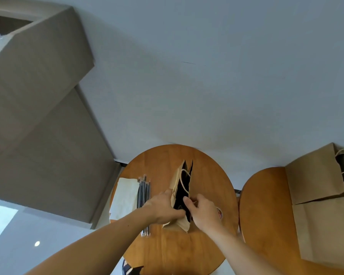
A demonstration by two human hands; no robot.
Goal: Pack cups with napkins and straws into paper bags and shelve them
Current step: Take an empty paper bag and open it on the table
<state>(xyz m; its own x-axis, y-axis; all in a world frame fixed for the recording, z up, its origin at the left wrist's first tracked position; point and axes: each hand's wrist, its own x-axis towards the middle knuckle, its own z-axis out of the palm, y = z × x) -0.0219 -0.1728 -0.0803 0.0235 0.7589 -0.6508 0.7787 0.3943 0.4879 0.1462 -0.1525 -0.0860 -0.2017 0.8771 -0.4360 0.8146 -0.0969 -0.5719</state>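
The paper bag (182,197) stands upright near the middle of the round bench (209,171). Its mouth is a narrow slit. The left hand (163,209) grips the left wall and the right hand (205,213) pinches the right wall, both at the near end. The far half of the mouth is open, crossed by a rope handle (184,180).

Left of the bag, straws (144,193) and a napkin stack (125,197) occupy the surface. Bare surface lies beyond the bag, to its right and along the near edge.

A second bench (266,205), separated by a narrow gap, carries large bags (316,175). A cabinet (38,116) borders the left side.
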